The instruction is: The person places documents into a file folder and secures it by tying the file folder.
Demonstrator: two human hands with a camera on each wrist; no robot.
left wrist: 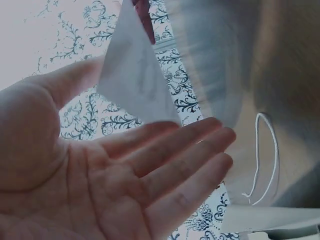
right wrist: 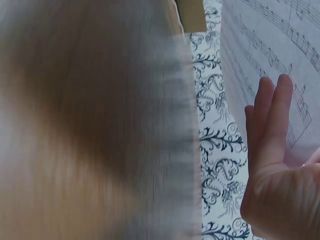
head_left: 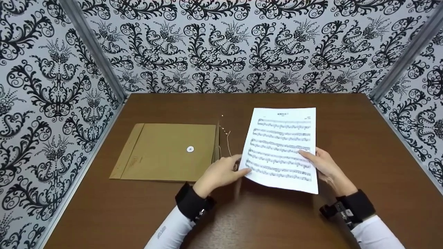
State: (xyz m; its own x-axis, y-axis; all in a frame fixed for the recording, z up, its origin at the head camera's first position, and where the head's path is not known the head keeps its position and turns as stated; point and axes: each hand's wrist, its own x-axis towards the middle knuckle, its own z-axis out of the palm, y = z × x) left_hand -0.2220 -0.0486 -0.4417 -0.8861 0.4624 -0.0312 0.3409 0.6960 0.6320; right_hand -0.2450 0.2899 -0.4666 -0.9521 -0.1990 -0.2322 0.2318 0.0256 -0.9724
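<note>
Printed sheet music [head_left: 280, 148] is held up off the table, its staves facing the head camera; whether it is one sheet or more I cannot tell. My right hand [head_left: 327, 167] grips its right edge, thumb on the printed face. In the right wrist view, the fingers [right wrist: 272, 120] lie extended against the paper's back. At the lower left corner, my left hand [head_left: 221, 173] pinches the paper between thumb and index finger. The other left fingers [left wrist: 185, 175] are nearly straight in the left wrist view. Left of that hand lies a brown kraft document envelope [head_left: 169, 152].
A white button [head_left: 190, 149] sits on the envelope, and a thin string [head_left: 228, 143] trails from its right side. The brown table [head_left: 270, 221] meets patterned walls [head_left: 221, 48] at the back and sides. Black straps [head_left: 358, 205] circle both wrists.
</note>
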